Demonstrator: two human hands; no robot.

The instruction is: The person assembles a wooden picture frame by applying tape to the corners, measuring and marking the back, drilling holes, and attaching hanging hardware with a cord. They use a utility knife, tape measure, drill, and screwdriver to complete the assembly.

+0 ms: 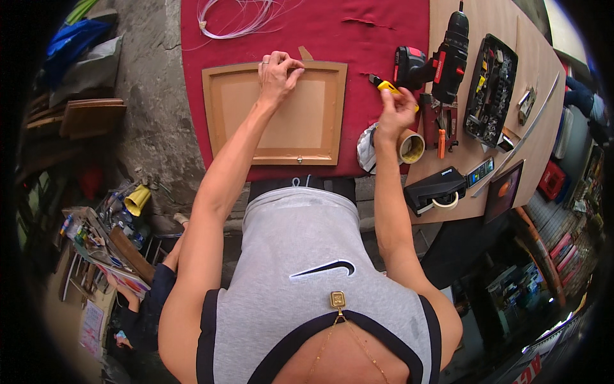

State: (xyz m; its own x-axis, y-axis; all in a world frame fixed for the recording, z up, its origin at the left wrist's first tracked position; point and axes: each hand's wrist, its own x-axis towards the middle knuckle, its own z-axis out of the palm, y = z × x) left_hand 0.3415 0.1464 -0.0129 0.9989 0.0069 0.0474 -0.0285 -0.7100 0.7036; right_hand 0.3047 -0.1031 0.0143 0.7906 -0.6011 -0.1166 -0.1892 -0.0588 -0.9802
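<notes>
A picture frame (211, 121) lies face down on the red cloth in front of me, its brown back and a small metal hanger (299, 160) on the near edge showing. My left hand (279, 75) is at the frame's far edge, fingers curled together; what they pinch, if anything, is hidden. Right beside those fingers, a short strip of brown tape (305, 54) sticks out past the far edge. To the right of the frame, my right hand (396, 114) is closed on a yellow utility knife (385, 85), its dark tip pointing away to the left.
A roll of tape (411, 147) stands under my right wrist. Farther right are a cordless drill (448, 61), orange-handled pliers (441, 142), a black tray of small hardware (491, 89), a black case (435, 189) and a phone (480, 171). Coiled clear line (236, 29) lies at the back.
</notes>
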